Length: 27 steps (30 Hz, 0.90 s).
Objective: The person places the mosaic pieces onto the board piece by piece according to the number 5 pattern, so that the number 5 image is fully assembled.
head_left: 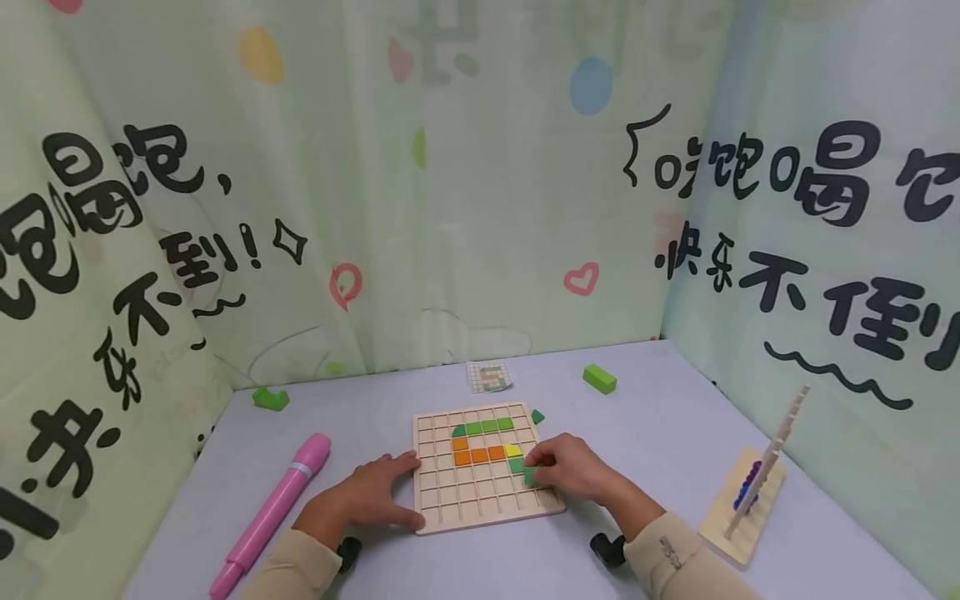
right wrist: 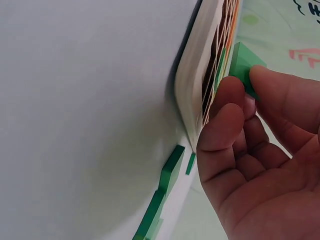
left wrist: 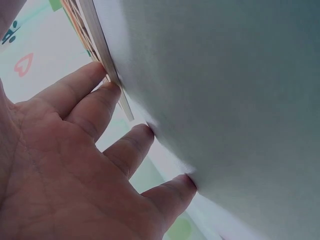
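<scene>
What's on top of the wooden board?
Green blocks, orange blocks and one yellow block lie on the board. The right hand's grip pinches another green block there; the spot right under it is covered, so I can't tell.

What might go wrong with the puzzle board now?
The green block might slip or land crooked across the thin dividers, since the right hand only pinches it with fingertips.

The wooden board could get nudged, perhaps jiggling its pieces, because the left hand touches its edge.

The small green piece lying loose beside the board's right edge might get bumped away, as the right hand is close by.
</scene>
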Each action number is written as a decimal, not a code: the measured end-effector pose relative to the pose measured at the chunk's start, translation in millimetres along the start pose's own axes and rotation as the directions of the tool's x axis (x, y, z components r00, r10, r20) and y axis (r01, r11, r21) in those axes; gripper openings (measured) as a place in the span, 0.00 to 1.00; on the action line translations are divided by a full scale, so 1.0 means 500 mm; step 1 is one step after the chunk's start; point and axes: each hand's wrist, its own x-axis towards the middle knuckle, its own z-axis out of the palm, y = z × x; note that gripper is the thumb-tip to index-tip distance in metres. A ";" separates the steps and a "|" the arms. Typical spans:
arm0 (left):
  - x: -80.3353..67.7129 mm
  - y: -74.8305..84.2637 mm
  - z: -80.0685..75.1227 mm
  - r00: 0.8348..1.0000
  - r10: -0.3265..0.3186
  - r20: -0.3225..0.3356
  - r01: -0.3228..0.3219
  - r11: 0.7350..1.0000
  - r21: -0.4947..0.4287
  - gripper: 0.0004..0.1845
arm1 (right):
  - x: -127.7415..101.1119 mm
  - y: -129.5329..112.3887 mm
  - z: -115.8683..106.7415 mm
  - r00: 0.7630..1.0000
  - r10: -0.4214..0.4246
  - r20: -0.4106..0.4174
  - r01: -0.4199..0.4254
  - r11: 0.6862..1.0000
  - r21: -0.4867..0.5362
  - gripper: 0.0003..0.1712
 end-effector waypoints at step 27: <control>0.000 0.007 0.001 1.000 -0.012 0.002 0.012 1.000 -0.010 0.51 | 0.028 -0.034 0.031 0.999 0.007 0.031 -0.002 0.986 -0.166 0.08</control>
